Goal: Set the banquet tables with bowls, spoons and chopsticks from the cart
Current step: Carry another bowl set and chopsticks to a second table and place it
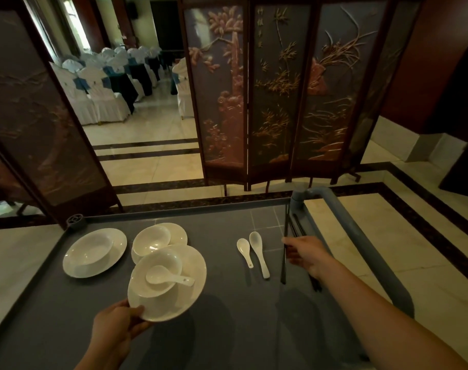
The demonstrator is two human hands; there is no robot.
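Note:
My left hand [120, 327] holds a white plate [190, 287] by its near rim, lifted above the grey cart top [227, 316]. On that plate sits a white bowl [158, 263] with a white spoon [168, 278] in it. My right hand [305, 253] is closed on dark chopsticks [283, 271] at the cart's right side. More dark chopsticks [298, 228] lie by the cart's right rail. Two loose white spoons, a short spoon [245, 251] and a long spoon [258, 252], lie just left of my right hand.
A bowl on a plate [94, 252] stands at the cart's left, another bowl on a plate [158, 239] behind the held set. The blue cart handle [361, 241] runs along the right. A carved folding screen [275, 97] stands ahead; banquet chairs [99, 94] show through the gap on the left.

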